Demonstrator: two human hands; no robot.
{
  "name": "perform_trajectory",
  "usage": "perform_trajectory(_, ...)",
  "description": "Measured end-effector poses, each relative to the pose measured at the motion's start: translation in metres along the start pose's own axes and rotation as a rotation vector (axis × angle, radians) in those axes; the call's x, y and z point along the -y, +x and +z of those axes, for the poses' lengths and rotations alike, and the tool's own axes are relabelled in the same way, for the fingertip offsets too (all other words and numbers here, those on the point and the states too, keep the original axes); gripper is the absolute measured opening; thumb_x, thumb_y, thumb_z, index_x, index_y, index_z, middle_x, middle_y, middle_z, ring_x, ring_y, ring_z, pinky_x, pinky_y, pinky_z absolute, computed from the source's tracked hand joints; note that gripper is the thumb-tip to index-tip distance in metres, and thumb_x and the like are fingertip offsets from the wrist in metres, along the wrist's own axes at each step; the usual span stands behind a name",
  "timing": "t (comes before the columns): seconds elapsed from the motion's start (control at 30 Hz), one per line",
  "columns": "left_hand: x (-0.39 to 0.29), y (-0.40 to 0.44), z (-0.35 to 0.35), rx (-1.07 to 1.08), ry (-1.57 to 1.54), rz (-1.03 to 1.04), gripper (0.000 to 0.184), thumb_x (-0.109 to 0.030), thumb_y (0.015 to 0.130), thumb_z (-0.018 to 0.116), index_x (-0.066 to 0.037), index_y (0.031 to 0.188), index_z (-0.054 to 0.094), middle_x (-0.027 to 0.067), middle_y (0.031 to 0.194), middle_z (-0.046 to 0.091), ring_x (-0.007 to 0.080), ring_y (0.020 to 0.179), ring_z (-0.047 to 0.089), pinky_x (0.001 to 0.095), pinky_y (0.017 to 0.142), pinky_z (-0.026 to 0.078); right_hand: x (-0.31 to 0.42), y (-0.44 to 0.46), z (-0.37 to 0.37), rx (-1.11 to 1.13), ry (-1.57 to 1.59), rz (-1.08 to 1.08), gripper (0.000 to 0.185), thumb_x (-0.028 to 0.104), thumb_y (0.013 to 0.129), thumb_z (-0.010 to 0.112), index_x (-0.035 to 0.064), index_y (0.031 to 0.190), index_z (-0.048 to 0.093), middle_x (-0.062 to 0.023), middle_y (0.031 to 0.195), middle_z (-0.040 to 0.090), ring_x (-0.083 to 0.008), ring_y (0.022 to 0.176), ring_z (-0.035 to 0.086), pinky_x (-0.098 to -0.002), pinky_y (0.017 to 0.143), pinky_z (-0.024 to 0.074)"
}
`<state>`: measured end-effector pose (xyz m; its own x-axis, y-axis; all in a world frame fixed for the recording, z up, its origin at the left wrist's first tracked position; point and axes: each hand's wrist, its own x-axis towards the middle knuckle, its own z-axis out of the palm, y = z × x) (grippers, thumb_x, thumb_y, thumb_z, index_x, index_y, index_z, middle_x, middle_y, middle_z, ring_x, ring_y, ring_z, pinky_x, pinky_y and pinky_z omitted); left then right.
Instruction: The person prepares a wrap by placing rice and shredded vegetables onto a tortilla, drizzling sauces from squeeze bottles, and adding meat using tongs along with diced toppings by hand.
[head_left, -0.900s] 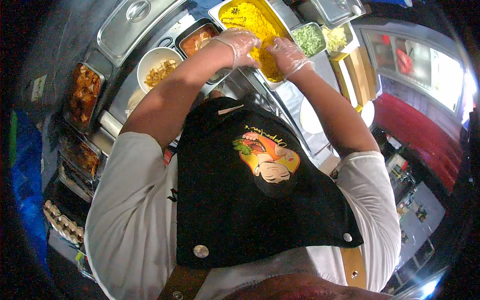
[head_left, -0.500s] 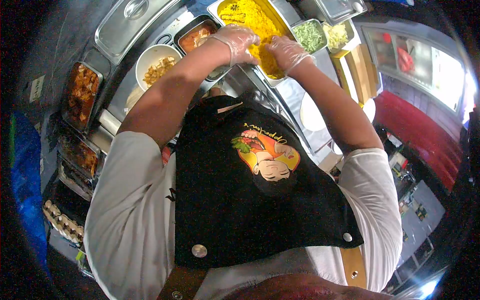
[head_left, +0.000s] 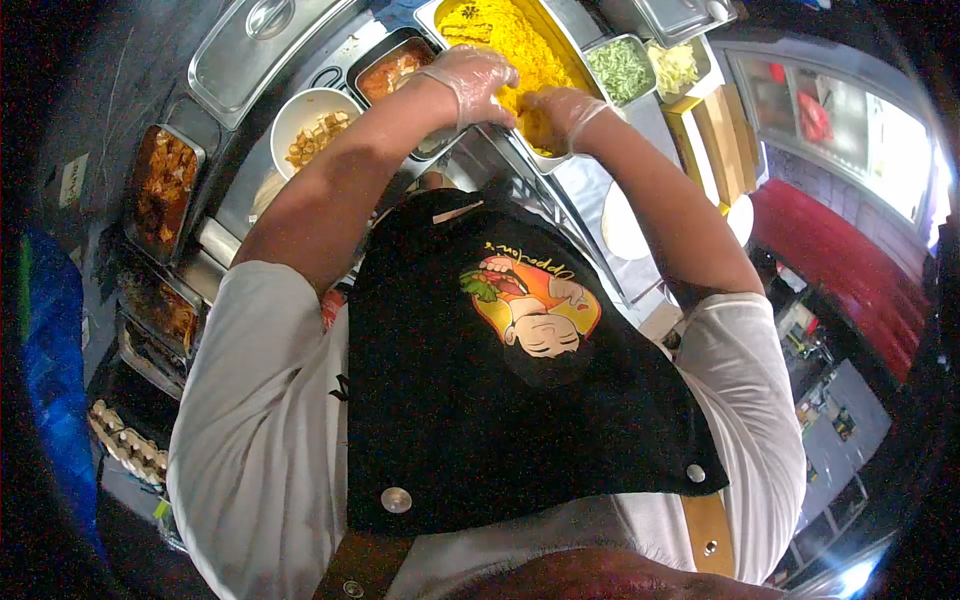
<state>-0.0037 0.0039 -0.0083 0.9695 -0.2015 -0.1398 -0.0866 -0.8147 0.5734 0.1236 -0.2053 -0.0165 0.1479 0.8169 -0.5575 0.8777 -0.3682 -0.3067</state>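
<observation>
I can't tell whether either grip is open or closed, but lifting the left hand [head_left: 478, 82] or right hand [head_left: 570, 112] sharply could scatter yellow rice [head_left: 522, 48] over the tray's near rim [head_left: 549, 164].

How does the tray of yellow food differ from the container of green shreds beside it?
The tray is large and long; the container is smaller and shorter. The left hand and right hand are at the tray; neither is at the container. Both hold food, uncovered.
</observation>
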Motion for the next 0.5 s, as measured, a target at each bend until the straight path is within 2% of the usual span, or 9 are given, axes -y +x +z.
perform_trajectory(0.1,-0.003,-0.001,-0.003,-0.002,0.001,0.006,0.063,-0.053,0.082,0.084,-0.006,0.122,0.075,0.0162,0.126,0.072,0.0370,0.124,0.065,0.0488,0.110,0.048,0.015,-0.010,0.001,0.068,0.089,0.025,0.038,0.030,0.093,0.072,0.0134,0.126,0.069,-0.0210,0.113,0.076,-0.0404,0.107,0.072,-0.0513,0.093,0.0568)
perform_trajectory(0.23,-0.005,-0.004,-0.004,-0.004,0.002,0.010,0.064,-0.055,0.083,0.082,-0.006,0.123,0.074,0.0161,0.127,0.072,0.0369,0.124,0.065,0.0488,0.110,0.048,0.023,-0.026,-0.029,0.045,0.215,0.130,0.045,0.033,0.090,0.077,0.0105,0.128,0.070,-0.0206,0.112,0.077,-0.0399,0.105,0.073,-0.0480,0.093,0.0574)
perform_trajectory(0.33,-0.002,-0.004,-0.002,-0.019,0.020,0.040,0.064,-0.057,0.085,0.079,-0.006,0.124,0.073,0.0160,0.127,0.072,0.0367,0.124,0.065,0.0489,0.110,0.048,0.011,-0.028,-0.028,-0.078,0.208,0.100,0.047,0.033,0.089,0.079,0.0098,0.129,0.070,-0.0205,0.111,0.077,-0.0405,0.103,0.073,-0.0469,0.093,0.0577)
perform_trajectory(0.37,-0.001,-0.004,0.000,-0.021,0.031,0.047,0.064,-0.058,0.085,0.079,-0.006,0.124,0.073,0.0160,0.127,0.071,0.0366,0.124,0.065,0.0490,0.110,0.048,0.008,-0.029,-0.029,-0.058,0.309,0.180,0.047,0.033,0.089,0.079,0.0098,0.128,0.070,-0.0213,0.112,0.076,-0.0405,0.105,0.073,-0.0475,0.094,0.0571)
perform_trajectory(0.47,0.003,-0.005,0.005,-0.049,0.017,0.062,0.065,-0.059,0.085,0.078,-0.006,0.123,0.073,0.0162,0.126,0.071,0.0368,0.124,0.065,0.0491,0.110,0.048,-0.002,-0.025,-0.010,-0.253,0.198,0.113,0.046,0.035,0.090,0.080,0.0103,0.128,0.071,-0.0226,0.116,0.074,-0.0409,0.108,0.071,-0.0479,0.096,0.0564)
perform_trajectory(0.5,0.004,-0.004,0.003,-0.023,0.018,0.059,0.065,-0.059,0.085,0.079,-0.006,0.122,0.074,0.0165,0.125,0.072,0.0372,0.123,0.066,0.0497,0.109,0.049,-0.008,-0.020,0.001,-0.248,0.216,0.039,0.040,0.033,0.091,0.078,0.0100,0.123,0.072,-0.0228,0.116,0.073,-0.0421,0.109,0.070,-0.0494,0.096,0.0558)
